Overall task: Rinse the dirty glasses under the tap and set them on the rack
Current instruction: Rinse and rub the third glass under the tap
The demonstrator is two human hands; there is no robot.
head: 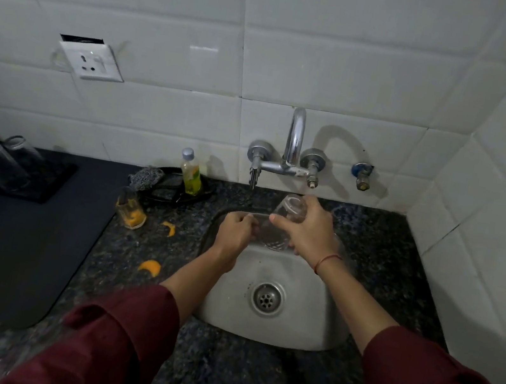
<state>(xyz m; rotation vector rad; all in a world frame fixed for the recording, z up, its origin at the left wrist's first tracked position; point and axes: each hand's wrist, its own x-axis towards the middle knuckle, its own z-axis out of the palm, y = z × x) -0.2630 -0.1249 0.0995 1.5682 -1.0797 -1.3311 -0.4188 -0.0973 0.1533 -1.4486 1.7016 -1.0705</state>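
Hands meet over the steel sink [271,332] — we've got a clear glass [282,227] held above the basin, base tipped up toward the tap [292,151], mouth angled down toward us. Our right hand [305,230] wraps it from the sink's right side, fingers curled around its wall. Our left hand [235,232] sits at the mouth end, fingers closed at the rim — whether they pinch the rim or reach inside, we cannot tell. Left of the sink, on the granite counter, a dirty glass [132,210] stands with orange pulp in it, and orange peel pieces [150,267] lie nearby. Well left of the sink, two glasses [5,162] rest on the dark rack [52,181].
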